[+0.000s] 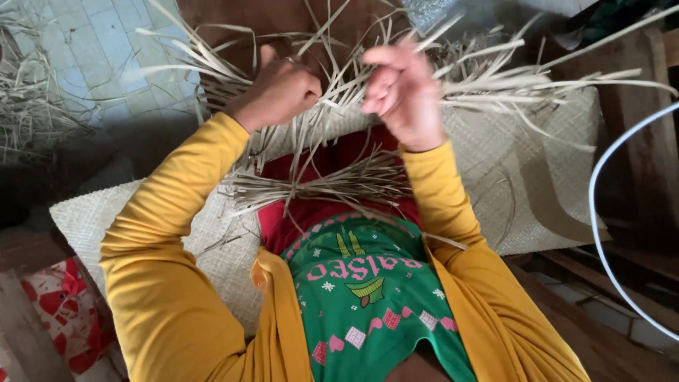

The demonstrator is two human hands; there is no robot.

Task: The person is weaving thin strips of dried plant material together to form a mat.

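Head view: both hands [279, 88] [403, 92] grasp pale straw strips [339, 99].

No screens, signs or stuck-on labels are showing. Only two poss. pkgs, both at the pic's edges, both relative to the woven mat [552, 177].

1. Red-and-white patterned bag or wrapper [60, 311]: lying just off the mat's lower-left corner, partly running out of frame at the bottom. Soft, crumpled shape; red ground w/ white blotchy print. Can't tell if it's plastic or cloth.

2. Crinkled silvery-clear plastic wrap [431, 10]: sitting beyond the mat's far edge, at top centre, mostly cut off by the frame. Shiny, no print showing.
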